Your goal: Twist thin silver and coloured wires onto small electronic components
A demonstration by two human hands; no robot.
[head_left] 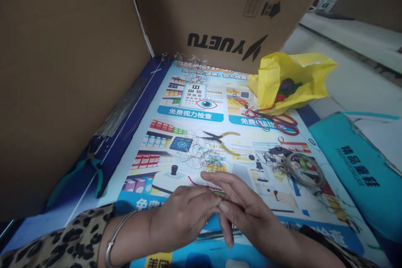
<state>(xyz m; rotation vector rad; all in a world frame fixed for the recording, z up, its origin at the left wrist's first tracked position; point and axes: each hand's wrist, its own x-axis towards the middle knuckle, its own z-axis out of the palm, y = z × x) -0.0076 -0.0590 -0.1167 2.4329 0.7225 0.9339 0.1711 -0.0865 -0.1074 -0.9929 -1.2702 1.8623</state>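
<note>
Left hand [184, 213] arched, fingers closed on coloured strands [204, 184] between the hands; right hand [246, 207] meets it, grip unclear — around them two pliers, yellow-handled [219, 138] and teal-handled [91, 159], one scissors [277, 119], one wire coil [304, 183]

one head-worn view, looking forward and down from close above both hands [184, 217]
</note>
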